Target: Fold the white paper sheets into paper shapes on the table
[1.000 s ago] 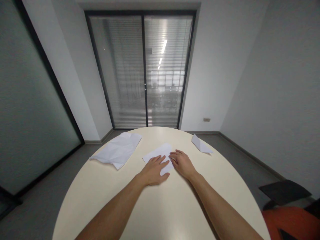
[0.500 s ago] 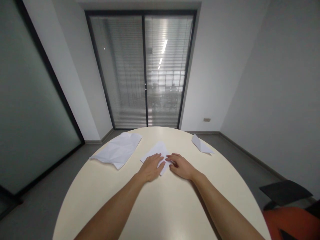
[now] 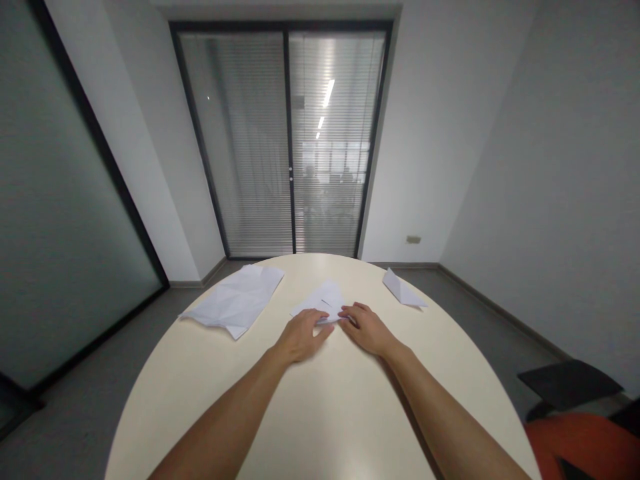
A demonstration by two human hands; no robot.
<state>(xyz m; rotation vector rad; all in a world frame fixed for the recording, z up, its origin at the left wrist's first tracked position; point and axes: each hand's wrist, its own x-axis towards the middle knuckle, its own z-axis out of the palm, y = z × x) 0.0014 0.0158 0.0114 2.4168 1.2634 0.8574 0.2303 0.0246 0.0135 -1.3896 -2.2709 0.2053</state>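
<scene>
Round cream worktop point(image 3: 320, 400), blinds behind: left hand point(image 3: 300, 337) lies flat, fingers spread, on the small folded white paper sheet point(image 3: 324, 301) at centre; right hand point(image 3: 369, 328) presses its edge, grip loose.

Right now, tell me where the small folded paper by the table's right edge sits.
In the head view, the small folded paper lies at the far right of the round table, beyond the right hand, apart from both hands.
</scene>
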